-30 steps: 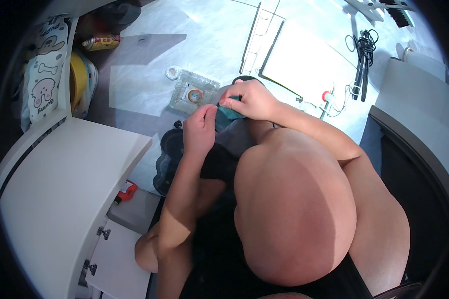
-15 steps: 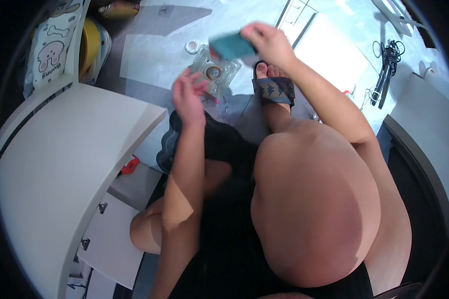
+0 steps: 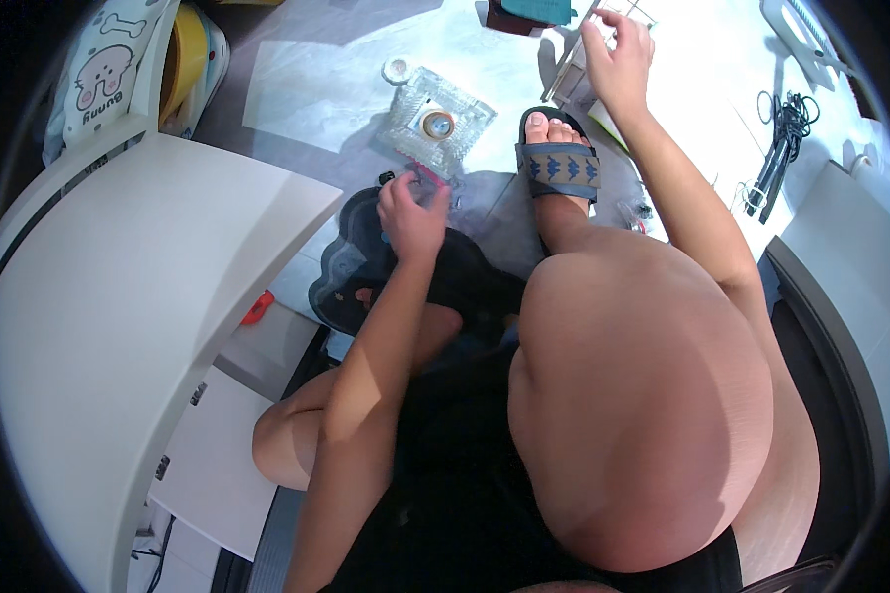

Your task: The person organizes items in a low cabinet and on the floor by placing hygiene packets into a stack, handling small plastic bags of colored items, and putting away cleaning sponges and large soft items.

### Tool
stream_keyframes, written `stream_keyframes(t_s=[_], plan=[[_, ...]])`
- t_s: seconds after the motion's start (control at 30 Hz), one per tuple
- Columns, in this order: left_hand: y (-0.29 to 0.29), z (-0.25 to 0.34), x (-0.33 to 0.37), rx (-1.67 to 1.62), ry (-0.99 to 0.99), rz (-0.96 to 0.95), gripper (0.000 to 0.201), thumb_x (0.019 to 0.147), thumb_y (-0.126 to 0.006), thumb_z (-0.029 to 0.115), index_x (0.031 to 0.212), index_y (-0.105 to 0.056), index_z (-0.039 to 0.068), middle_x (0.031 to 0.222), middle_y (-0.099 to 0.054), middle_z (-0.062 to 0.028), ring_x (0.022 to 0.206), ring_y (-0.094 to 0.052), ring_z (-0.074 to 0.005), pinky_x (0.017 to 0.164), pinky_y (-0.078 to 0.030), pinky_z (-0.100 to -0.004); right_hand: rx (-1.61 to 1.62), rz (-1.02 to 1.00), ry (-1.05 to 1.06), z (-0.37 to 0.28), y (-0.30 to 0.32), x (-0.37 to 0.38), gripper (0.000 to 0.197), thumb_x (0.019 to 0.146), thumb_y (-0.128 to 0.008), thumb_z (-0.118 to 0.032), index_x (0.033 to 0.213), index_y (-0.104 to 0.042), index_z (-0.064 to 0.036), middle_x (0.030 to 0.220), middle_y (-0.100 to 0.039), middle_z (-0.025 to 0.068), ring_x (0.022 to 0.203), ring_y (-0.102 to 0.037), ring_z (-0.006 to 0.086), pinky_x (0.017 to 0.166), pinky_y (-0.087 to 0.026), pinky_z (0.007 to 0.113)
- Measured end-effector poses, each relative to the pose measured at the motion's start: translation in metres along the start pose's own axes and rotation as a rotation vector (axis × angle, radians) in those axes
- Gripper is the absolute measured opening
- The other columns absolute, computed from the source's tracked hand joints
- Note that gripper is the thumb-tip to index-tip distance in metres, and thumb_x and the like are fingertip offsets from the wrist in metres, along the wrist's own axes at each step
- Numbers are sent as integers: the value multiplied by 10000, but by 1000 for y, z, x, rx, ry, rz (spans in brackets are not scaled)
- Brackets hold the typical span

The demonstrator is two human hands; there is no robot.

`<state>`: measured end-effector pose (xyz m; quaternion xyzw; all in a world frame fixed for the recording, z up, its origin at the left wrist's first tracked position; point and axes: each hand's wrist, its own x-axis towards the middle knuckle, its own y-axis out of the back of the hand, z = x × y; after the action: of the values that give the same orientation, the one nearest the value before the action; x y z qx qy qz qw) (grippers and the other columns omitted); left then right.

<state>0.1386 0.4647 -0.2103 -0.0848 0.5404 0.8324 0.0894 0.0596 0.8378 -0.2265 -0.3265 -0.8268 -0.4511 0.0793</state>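
Observation:
My left hand (image 3: 412,219) hovers over the floor, beside a small pink item (image 3: 430,176) whose kind I cannot make out. Its fingers are bent with a gap to the thumb, and no grip shows. Just beyond lies a square clear glass dish (image 3: 441,117), with a small round thing (image 3: 438,125) in its middle. A little white round piece (image 3: 397,69) is by the dish's far corner. At the far right, my right hand (image 3: 618,64) is empty, its fingers apart. Left of it, a teal-topped box (image 3: 534,12) is partly cut off by the upper edge.
A dark wavy-edged mat (image 3: 351,262) lies under my left forearm. My sandalled foot (image 3: 562,168) is right of the dish. A white desk (image 3: 148,296) fills the left side. Coiled black cables (image 3: 786,133) lie at right, and a red object (image 3: 258,307) sits below the desk edge.
My right hand has let go of the teal box, which now rests farther off, and has moved away to the right. My left hand has come down toward the pink item.

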Motion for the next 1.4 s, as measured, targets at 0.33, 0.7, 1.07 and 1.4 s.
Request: stream_keyframes(t_s=[0.33, 0.7, 1.07, 1.4], plan=[[-24, -4, -27, 90, -276, -274, 559, 785, -873, 274, 1256, -608, 131, 1354, -510, -172, 1235, -525, -415, 1034, -452, -508, 226, -262, -171, -27, 48, -84, 232, 941, -669, -236, 1111, -694, -80, 1116, -628, 158, 1099, -559, 342, 987, -432, 441], [-24, -2, -15, -29, -281, -271, 148, 858, -746, 156, 968, -663, 102, 1132, -604, -100, 982, -649, -353, 836, -549, -454, -374, -556, 59, -10, 41, -56, 216, 820, -764, -315, 997, -778, -192, 1087, -653, 30, 1049, -591, 279, 904, -451, 433], [-4, 80, 15, -666, -165, -128, 107, 933, -705, 50, 1013, -653, 3, 961, -704, -92, 825, -692, -173, 751, -560, -323, -154, -477, -23, -10, 35, -63, 215, 879, -735, -269, 1041, -761, -129, 1028, -708, 53, 1023, -625, 284, 892, -487, 434], [-16, 118, 51, -768, -84, -188, 295, 976, -698, 97, 1238, -641, -26, 1073, -695, -128, 904, -684, -160, 755, -548, -274, 695, -897, -751, -64, 30, -41, 365, 927, -760, -264, 1201, -663, -44, 977, -725, 129, 931, -703, 253, 866, -571, 385]])
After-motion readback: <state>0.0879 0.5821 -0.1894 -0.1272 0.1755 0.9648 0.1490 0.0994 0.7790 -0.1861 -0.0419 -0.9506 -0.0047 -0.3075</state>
